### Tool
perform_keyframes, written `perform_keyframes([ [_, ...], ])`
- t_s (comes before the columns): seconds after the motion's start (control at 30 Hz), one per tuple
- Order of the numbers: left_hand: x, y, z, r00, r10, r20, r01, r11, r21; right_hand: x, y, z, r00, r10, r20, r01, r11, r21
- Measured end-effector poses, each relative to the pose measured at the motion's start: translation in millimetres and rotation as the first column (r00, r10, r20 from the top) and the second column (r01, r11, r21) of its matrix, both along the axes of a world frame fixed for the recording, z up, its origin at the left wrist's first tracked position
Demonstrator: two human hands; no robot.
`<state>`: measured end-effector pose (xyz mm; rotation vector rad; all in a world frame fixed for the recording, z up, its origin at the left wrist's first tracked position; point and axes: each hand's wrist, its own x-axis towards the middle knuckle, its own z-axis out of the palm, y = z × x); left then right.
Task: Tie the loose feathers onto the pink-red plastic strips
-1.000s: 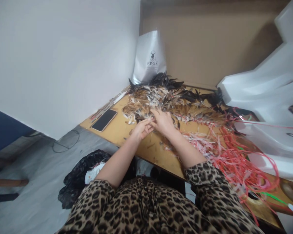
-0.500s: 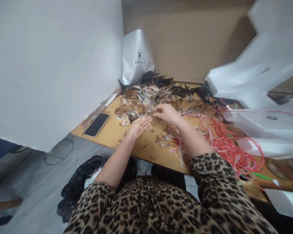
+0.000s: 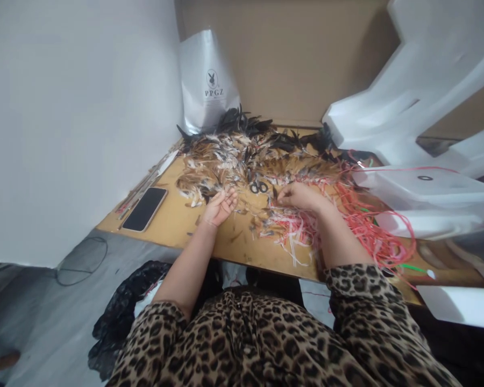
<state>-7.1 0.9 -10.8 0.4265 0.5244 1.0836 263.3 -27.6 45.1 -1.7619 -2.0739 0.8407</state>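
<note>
My left hand [image 3: 221, 207] is palm up over the near part of the wooden table, its fingers loosely bent and partly spread, with nothing visible in the palm. To its right, my right hand [image 3: 300, 196] has its fingertips pinched together on what looks like a small dark feather [image 3: 275, 194]. Between the two hands lie black-handled scissors [image 3: 258, 187], their blades hidden among the feathers. A wide heap of brown, white and black feathers [image 3: 213, 156] spreads just beyond both hands. Below my right hand are red and white ribbon strands [image 3: 296, 228] with feather bits.
At the table's left edge a phone [image 3: 145, 208] lies beside thin sticks [image 3: 151, 174]. A silver-white bag [image 3: 210, 80] stands at the back. Tangled red strings [image 3: 371, 236] and white foam pieces [image 3: 419, 185] fill the right. A black plastic bag [image 3: 123, 312] is on the floor.
My right hand has moved right, away from my left hand, uncovering the scissors. My left fingers are more bent than before. The view has shifted slightly right.
</note>
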Motion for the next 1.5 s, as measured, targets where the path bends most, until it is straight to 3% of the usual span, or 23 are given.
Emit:
perform_keyframes([
  [0.13,0.0,-2.5,1.2,1.000,-0.007,-0.015,0.007,1.000,-0.004,-1.8,-4.7,5.1,0.999,-0.030,0.039,0.028,0.998,0.050],
  [0.33,-1.4,-7.6,1.4,0.999,-0.045,-0.024,0.046,0.999,0.020,-8.0,-4.7,5.1,0.983,-0.169,0.072,0.151,0.966,0.210],
  [0.53,-0.9,-10.5,3.1,0.997,-0.074,-0.030,0.075,0.997,0.025,-3.0,-2.8,-8.0,0.991,-0.119,0.052,0.110,0.983,0.149],
  [0.8,0.2,-10.0,1.5,0.997,-0.073,-0.037,0.074,0.997,0.021,-13.6,4.4,-22.0,0.967,-0.193,0.166,0.170,0.975,0.141],
  [0.87,0.4,-10.1,1.6,0.996,-0.077,-0.045,0.078,0.997,0.010,-15.2,6.1,-23.8,0.974,-0.194,0.118,0.177,0.974,0.139],
  [0.97,1.1,-10.1,1.5,0.996,-0.080,-0.050,0.080,0.997,0.000,-15.1,5.6,-19.9,0.976,-0.199,-0.083,0.212,0.956,0.202],
  [1.07,1.6,-10.2,1.2,0.995,-0.091,-0.041,0.092,0.996,0.010,-12.8,2.0,-12.4,0.922,-0.237,-0.307,0.317,0.917,0.243],
  [1.17,1.7,-10.5,1.1,0.993,-0.112,-0.028,0.113,0.993,0.027,-8.9,-2.1,-9.2,0.881,-0.264,-0.393,0.370,0.902,0.223],
  [1.33,1.8,-11.3,1.2,0.992,-0.113,-0.048,0.114,0.993,0.016,-4.6,-1.2,-19.3,0.958,-0.228,-0.174,0.253,0.957,0.139],
  [1.5,2.4,-11.5,1.1,0.993,-0.109,-0.055,0.109,0.994,0.007,-10.0,6.2,-30.1,0.979,-0.203,0.000,0.200,0.966,0.167],
])
